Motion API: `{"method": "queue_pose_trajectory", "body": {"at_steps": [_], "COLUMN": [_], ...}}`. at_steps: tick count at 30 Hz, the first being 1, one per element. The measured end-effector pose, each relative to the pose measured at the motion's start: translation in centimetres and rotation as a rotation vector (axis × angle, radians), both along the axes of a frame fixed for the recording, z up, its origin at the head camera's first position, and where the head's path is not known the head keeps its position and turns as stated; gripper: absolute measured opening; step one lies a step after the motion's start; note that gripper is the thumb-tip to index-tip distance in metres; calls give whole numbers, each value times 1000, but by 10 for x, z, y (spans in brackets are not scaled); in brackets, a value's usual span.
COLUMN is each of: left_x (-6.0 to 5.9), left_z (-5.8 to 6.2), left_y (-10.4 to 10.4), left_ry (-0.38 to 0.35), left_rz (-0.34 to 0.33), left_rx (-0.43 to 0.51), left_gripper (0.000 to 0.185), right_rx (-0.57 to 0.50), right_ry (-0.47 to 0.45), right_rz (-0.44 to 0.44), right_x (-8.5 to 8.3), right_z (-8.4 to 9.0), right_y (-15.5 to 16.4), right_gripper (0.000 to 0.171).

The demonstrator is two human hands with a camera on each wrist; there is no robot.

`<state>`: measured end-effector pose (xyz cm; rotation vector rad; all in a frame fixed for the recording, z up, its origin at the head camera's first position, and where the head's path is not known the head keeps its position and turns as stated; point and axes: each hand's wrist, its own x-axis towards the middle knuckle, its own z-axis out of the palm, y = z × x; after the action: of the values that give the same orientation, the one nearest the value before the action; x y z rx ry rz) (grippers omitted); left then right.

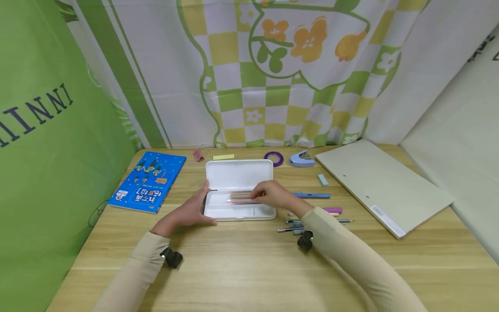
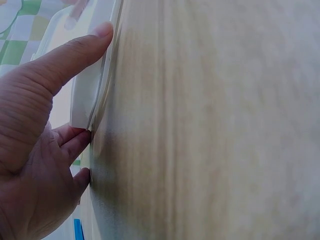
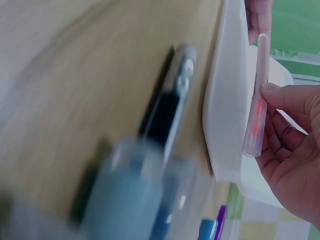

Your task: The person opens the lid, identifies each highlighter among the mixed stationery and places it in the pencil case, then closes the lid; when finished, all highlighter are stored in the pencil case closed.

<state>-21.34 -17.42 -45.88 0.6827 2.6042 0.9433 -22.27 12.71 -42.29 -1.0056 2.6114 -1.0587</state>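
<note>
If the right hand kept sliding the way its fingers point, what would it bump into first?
Probably the left hand, which touches the far end of the white pencil case; the right hand, holding a clear pen, points leftward along the case.

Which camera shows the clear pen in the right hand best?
The right wrist view: the clear pen is close up, fingers of the right hand pinching it above the white case. The head view shows it small, mostly hidden. The left wrist view shows none of it.
</note>
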Motion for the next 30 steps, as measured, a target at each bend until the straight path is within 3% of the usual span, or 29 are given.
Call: {"method": "queue_pose_trajectory", "body": {"at_steps": [9, 16, 23, 30], "left_x": [-1, -1, -1, -2], "left_z": [0, -2, -1, -3], "left_y": [0, -1, 0, -1], "left_ry": [27, 23, 24, 28], "left_rz": [-11, -11, -13, -12], "left_rx": [9, 7, 14, 25], "left_gripper": [128, 130, 130, 131], "right_rx": [-4, -81, -141, -159], "right_ry": [-81, -172, -256, -255], "right_rz": [-65, -80, -169, -206], "right_x": [-6, -8, -3, 9], "right_z": [-7, -10, 3, 15], "right_y": [-15, -8, 22, 71], "right_gripper": [8, 11, 15, 20]}}
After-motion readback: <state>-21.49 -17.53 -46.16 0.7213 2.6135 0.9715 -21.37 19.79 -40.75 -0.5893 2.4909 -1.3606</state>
